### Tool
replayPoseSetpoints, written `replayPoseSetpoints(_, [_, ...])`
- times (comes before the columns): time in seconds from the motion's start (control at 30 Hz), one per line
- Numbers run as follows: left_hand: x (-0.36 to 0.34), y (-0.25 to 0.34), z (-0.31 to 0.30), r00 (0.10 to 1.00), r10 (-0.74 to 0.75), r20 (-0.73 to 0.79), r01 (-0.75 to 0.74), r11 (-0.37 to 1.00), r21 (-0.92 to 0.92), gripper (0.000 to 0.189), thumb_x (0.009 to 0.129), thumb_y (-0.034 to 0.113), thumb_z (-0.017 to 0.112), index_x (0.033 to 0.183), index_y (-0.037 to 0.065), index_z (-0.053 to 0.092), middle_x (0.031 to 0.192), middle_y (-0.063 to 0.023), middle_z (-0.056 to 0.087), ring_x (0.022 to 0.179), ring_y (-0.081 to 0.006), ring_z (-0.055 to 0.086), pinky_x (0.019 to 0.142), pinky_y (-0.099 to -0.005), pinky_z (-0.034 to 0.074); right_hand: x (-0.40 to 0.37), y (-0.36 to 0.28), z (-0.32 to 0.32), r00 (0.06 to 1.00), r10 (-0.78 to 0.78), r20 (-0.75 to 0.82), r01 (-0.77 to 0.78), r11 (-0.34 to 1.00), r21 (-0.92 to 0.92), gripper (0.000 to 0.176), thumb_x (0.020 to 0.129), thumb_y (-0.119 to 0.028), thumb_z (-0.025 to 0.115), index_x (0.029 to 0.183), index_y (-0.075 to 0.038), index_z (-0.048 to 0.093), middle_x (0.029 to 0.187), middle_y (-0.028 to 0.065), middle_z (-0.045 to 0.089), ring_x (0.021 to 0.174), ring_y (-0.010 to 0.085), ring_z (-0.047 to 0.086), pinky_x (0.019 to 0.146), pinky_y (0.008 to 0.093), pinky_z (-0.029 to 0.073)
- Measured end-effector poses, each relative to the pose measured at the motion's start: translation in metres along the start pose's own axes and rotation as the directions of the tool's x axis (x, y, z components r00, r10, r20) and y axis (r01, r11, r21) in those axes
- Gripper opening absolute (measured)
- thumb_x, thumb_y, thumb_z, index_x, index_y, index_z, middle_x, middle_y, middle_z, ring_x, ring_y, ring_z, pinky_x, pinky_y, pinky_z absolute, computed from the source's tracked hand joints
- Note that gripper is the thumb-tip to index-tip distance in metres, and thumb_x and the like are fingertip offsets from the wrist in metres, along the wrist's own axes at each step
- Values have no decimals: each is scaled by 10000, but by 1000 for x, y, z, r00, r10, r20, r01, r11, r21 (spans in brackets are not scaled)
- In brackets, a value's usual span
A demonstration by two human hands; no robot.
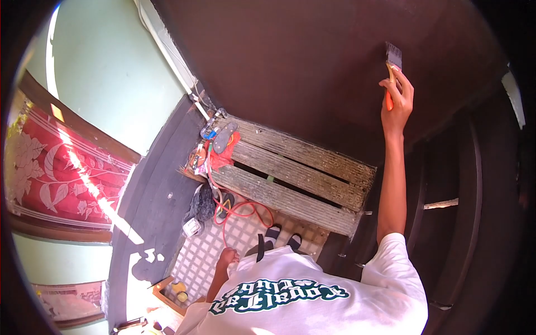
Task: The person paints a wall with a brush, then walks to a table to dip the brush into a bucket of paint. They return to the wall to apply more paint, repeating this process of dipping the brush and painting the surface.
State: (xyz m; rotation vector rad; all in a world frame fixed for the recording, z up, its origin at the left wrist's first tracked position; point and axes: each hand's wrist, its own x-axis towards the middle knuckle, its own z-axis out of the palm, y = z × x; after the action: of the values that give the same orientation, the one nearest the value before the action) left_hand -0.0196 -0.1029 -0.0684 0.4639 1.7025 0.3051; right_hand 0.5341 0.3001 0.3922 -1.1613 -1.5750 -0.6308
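Observation:
My right hand (398, 100) is raised at the upper right, its fingers closed round the orange and yellow handle of a paintbrush (393, 54). The dark bristles point up against the dark brown wall (312, 61). Low beside my body, at the left of my shirt, my left hand (229, 257) is curled with its fingers folded in. Whether it holds anything is too small to make out. A red hose or cord (245, 214) loops on the tiled floor just above it.
A weathered slatted wooden bench (296, 162) stands against the wall, with a sandal (225, 138), red cloth and small items at its left end. A black bag (202, 204) lies on the tiled floor (201, 251). Red patterned curtains (61, 173) hang at the left.

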Motion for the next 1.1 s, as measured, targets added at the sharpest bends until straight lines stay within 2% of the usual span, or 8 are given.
replayPoseSetpoints(0.2, [-4, 21, -6, 991, 123, -43, -127, 987, -94, 150, 881, 128, 556, 957, 16, 621, 857, -149, 709, 692, -254, 704, 609, -378, 574, -84, 12, 65, 997, -1, 78, 8, 997, -81, 147, 778, 43, 722, 859, -73, 684, 1409, 126, 595, 1271, 352, 564, 990, 436, 535])
replayPoseSetpoints(0.33, [-17, -6, -16, 997, 78, -23, -79, 996, -44, 150, 911, 165, 539, 972, 53, 618, 903, -122, 718, 757, -250, 713, 683, -405, 554, -168, 0, 88, 941, 115, 318, -105, 993, -48, 158, 785, 41, 720, 866, -83, 662, 1432, 111, 571, 1309, 347, 534, 965, 470, 567])
replayPoseSetpoints(0.57, [-53, -37, -25, 988, -103, -111, 100, 994, -38, 162, 955, 171, 510, 999, 50, 608, 958, -132, 728, 821, -267, 729, 708, -430, 567, -255, 10, 124, 656, 296, 695, -303, 946, -118, 236, 753, 99, 697, 899, -79, 645, 1359, 106, 644, 1245, 343, 587, 940, 490, 576])
replayPoseSetpoints(0.77, [-62, -49, -20, 982, -163, -91, 164, 986, 4, 247, 941, 169, 506, 1011, -9, 662, 958, -154, 749, 818, -260, 749, 645, -380, 572, -152, 19, 104, 807, 114, 579, -152, 988, 18, 208, 746, 86, 662, 874, -77, 643, 1305, 87, 688, 1190, 333, 624, 909, 453, 571])
replayPoseSetpoints(0.83, [-53, -52, -22, 998, -62, -18, 64, 976, 207, 274, 953, 166, 492, 985, -18, 692, 938, -162, 760, 836, -253, 756, 642, -364, 581, -90, 2, 76, 872, 59, 486, -96, 994, 52, 248, 717, 147, 633, 867, -48, 661, 1270, 121, 705, 1176, 331, 645, 967, 429, 547])
replayPoseSetpoints(0.93, [11, -87, -26, 991, -88, 101, 77, 992, 102, 280, 942, 178, 495, 1010, -25, 677, 923, -159, 760, 825, -256, 752, 616, -360, 577, -4, -19, 36, 970, -43, 240, 34, 999, 42, 340, 716, 175, 649, 952, -60, 721, 1257, 97, 709, 1149, 295, 670, 941, 385, 571])
replayPoseSetpoints(0.97, [8, -72, -24, 995, -83, 59, 78, 994, 75, 275, 937, 177, 499, 1008, -26, 669, 919, -157, 758, 817, -259, 749, 617, -366, 577, 21, -23, 26, 984, -88, 157, 91, 996, -12, 230, 756, 76, 694, 911, -93, 689, 1246, 50, 708, 1121, 302, 671, 888, 411, 586])
replayPoseSetpoints(1.1, [-6, 4, -12, 1000, 10, -9, -10, 1000, 4, 238, 910, 171, 514, 987, -18, 638, 903, -143, 745, 787, -274, 737, 640, -399, 571, 76, -34, 7, 984, -172, -39, 165, 975, -146, 179, 762, 50, 707, 860, -98, 684, 1291, 63, 674, 1219, 300, 620, 901, 399, 583])
